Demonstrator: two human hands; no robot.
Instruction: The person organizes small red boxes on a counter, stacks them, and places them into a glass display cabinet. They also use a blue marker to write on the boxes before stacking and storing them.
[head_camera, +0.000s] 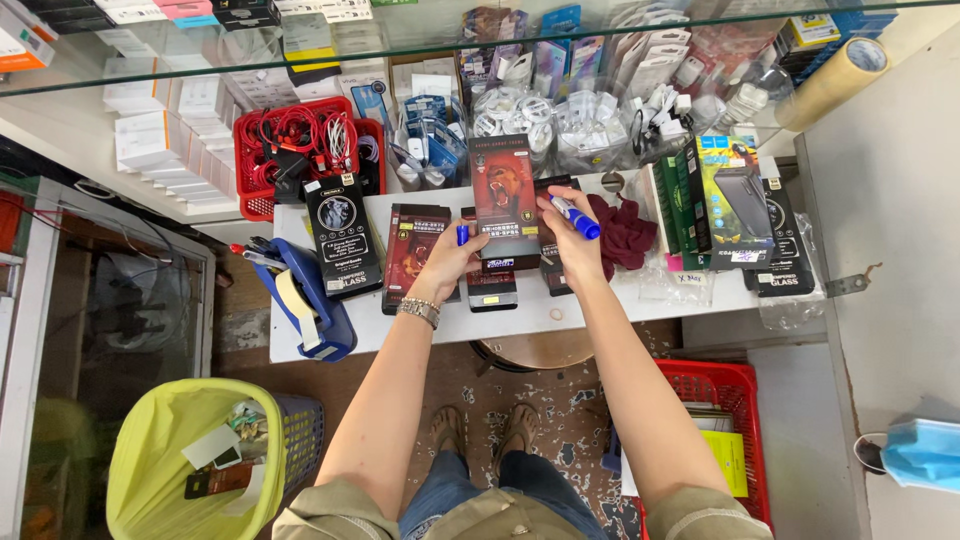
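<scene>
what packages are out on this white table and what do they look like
Flat box: held upright by left hand, dark with red roaring animal.
Black flat box: table's left part, grey animal picture.
Dark red box: lying beside left hand.
Green boxes: right side, stacked, picturing a dark device.

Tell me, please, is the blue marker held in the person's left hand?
No, the blue marker is in the right hand, while the left hand holds the dark flat box.

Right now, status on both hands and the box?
Left hand grips blue cap, steadies dark box. Right hand holds blue marker at box edge. More boxes underneath; maroon cloth beside.
</scene>
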